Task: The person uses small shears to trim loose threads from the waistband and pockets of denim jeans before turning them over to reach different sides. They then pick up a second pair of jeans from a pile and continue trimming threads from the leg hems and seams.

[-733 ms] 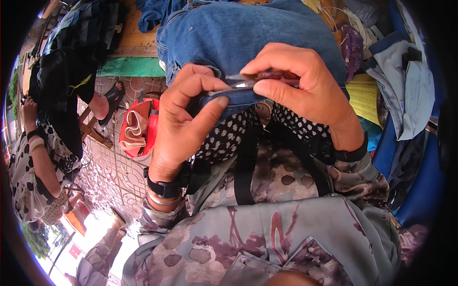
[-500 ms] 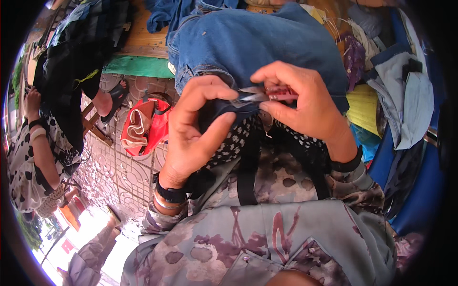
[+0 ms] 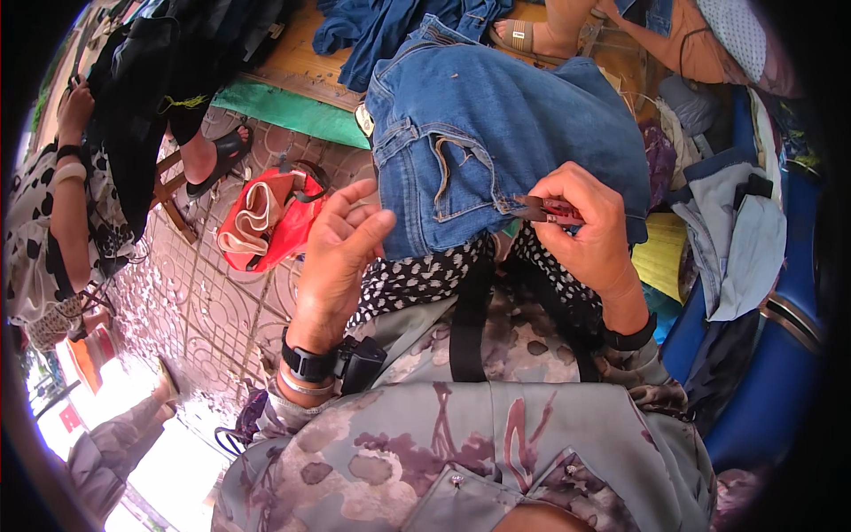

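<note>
A pair of blue denim jeans (image 3: 541, 115) lies over my lap, with a pocket (image 3: 463, 182) facing up and its stitched edge partly loose. In my right hand (image 3: 587, 229) is a pair of small thread snips (image 3: 560, 213) with red handles. Their blades point left, at the lower right corner of the pocket. My left hand (image 3: 339, 239) is off to the left side of the jeans, palm turned up and fingers loosely bent and apart. Nothing is in it.
More denim (image 3: 359, 44) lies on a wooden table (image 3: 292, 66) ahead. A red bag (image 3: 270, 217) sits on the tiled floor at left. Folded clothes (image 3: 731, 230) pile up at right beside a blue chair (image 3: 780, 355). Other people sit at left and far right.
My left hand has let go of the denim and drawn away to the left. The pocket now lies spread out. My right hand has lowered with the snips and moved slightly right.
</note>
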Available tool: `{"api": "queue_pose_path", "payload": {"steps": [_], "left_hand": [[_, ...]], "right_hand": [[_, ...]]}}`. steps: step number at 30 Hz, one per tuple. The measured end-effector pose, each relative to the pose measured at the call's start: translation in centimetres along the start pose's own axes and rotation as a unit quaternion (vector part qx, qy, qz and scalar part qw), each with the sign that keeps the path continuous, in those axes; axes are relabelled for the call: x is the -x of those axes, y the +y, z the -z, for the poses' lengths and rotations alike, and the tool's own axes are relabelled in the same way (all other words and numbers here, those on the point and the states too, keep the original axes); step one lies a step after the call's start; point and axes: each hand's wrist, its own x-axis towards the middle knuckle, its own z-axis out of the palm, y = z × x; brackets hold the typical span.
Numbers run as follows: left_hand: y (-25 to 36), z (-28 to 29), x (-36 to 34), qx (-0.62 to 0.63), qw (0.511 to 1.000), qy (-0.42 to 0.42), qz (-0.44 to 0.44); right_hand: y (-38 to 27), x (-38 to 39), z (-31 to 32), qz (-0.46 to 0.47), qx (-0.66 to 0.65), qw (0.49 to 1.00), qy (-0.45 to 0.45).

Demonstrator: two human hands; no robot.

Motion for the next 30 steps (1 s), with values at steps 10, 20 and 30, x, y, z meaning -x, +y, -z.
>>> {"api": "queue_pose_path", "payload": {"steps": [10, 20, 30], "left_hand": [[0.4, -1.6, 0.5, -0.281, 0.894, 0.089, -0.337], [-0.7, -2.6, -0.9, -0.193, 0.959, -0.024, -0.206], [-1.1, -1.5, -0.4, 0.007, 0.990, -0.081, -0.119]], "right_hand": [[0.0, 0.4, -0.7, 0.009, 0.022, 1.000, 0.003], [0.2, 0.6, -0.9, -0.007, 0.008, 1.000, 0.001], [0.6, 0.6, -0.2, -0.032, -0.069, 0.997, -0.023]]}}
